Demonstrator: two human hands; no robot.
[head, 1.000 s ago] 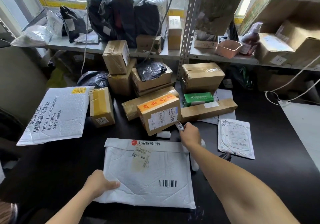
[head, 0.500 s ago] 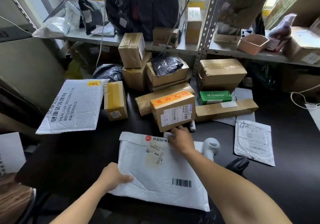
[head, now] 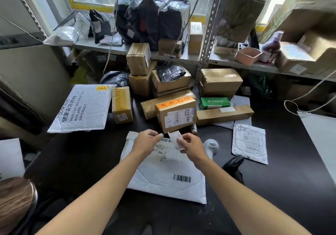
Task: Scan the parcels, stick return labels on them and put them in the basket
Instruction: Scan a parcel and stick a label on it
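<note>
Head view, one bench [head: 283, 171], dark-topped, carrying parcels. Item one: white padded mailer [head: 169, 178], lying flat at the near middle, barcode facing up, shipping label near its top edge. Item two: small white label [head: 175, 139], being held above the mailer's top edge. The right hand [head: 190, 146] is pinching it, its grip clamped on the label's lower corner. The left hand [head: 146, 141] is reaching toward the label from the other side with fingers curled; whether its grip is touching the paper cannot be told. Item three: handheld scanner [head: 211, 146], white, sitting just beside the right wrist. Item four: cardboard box with an orange strip [head: 176, 114], standing just behind the hands. Item five: a second white mailer printed "HEALTHY DECORATIVE BUILDING MATERIALS" [head: 81, 109], lying at the left. Item six: a small grey mailer [head: 250, 143], lying at the right.
</note>
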